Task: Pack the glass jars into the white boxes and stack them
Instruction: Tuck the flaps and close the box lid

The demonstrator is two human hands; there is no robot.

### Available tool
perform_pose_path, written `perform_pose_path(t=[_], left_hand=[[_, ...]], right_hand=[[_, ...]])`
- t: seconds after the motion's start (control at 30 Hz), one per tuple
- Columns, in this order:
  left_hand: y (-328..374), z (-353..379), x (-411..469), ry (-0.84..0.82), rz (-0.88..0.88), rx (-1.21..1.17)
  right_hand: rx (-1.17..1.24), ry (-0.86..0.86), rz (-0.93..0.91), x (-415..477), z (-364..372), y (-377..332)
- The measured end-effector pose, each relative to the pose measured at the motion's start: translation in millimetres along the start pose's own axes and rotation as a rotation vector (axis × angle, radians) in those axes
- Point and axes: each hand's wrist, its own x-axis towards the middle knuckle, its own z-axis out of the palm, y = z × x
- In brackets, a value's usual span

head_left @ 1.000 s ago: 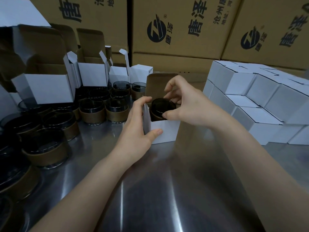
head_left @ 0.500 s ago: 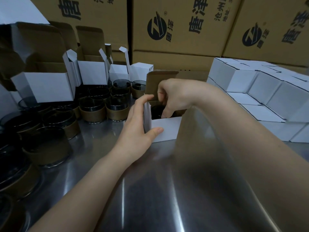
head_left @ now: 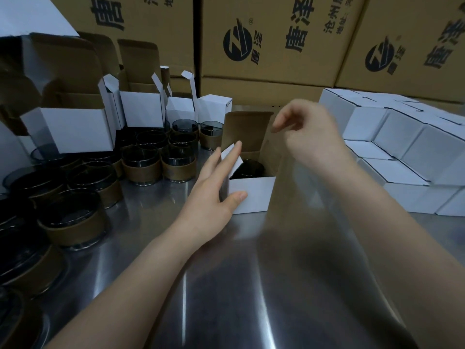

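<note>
While the left hand steadies the box, the jar sits inside.

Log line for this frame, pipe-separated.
jar in open box | left hand on side flap | right hand above, empty | lid up

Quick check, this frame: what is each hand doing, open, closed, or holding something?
Left hand: open, steadying the white box, fingers on its side flap.
Right hand: open, empty, above the box.

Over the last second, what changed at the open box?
The right hand lowered the glass jar into the open white box, let go and lifted out empty. The left hand stayed on the box's left side, fingers now against the side flap. Other jars and boxes unchanged.
</note>
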Motion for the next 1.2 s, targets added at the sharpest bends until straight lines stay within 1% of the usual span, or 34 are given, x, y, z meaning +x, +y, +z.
perform_pose_path(t=[0.03, 0.17, 0.23, 0.3, 0.37, 0.5, 0.57, 0.7, 0.8, 0.87, 0.97, 1.13, 1.2], left_hand=[[-1, 1, 1, 0.002, -0.003, -0.001], [-2, 1, 1, -0.001, -0.015, -0.014], [-1, 1, 0, 0.000, -0.027, -0.046], [3, 0, 1, 0.021, -0.060, -0.144], [7, 0, 2, 0.053, -0.103, -0.269], [11, -2, 6, 0.094, -0.122, -0.280], [14, -3, 7, 0.141, -0.150, -0.365], [15, -2, 8, 0.209, -0.233, -0.538], [16, -4, 7, 0.240, -0.223, -0.631], [16, -4, 6, 0.209, -0.197, -0.635], [19, -4, 6, 0.173, -0.185, -0.579], [21, -4, 6, 0.166, -0.284, -0.611], [22, -5, 6, 0.168, -0.289, -0.646]], right_hand=[[0.037, 0.009, 0.016, -2, 2, 7], [0.354, -0.139, 0.191, -10, 10, 29], [0.430, -0.153, 0.243, -12, 13, 34], [0.476, -0.182, 0.282, -15, 17, 37], [0.492, -0.222, 0.315, -18, 21, 40], [0.550, -0.272, 0.335, -22, 25, 40], [0.573, -0.291, 0.316, -23, 26, 40], [0.516, -0.297, 0.241, -24, 27, 39], [0.474, -0.323, 0.232, -24, 25, 40], [0.465, -0.329, 0.235, -24, 24, 40], [0.454, -0.338, 0.240, -24, 22, 40], [0.469, -0.376, 0.313, -24, 19, 40], [0.470, -0.405, 0.322, -23, 17, 41]])
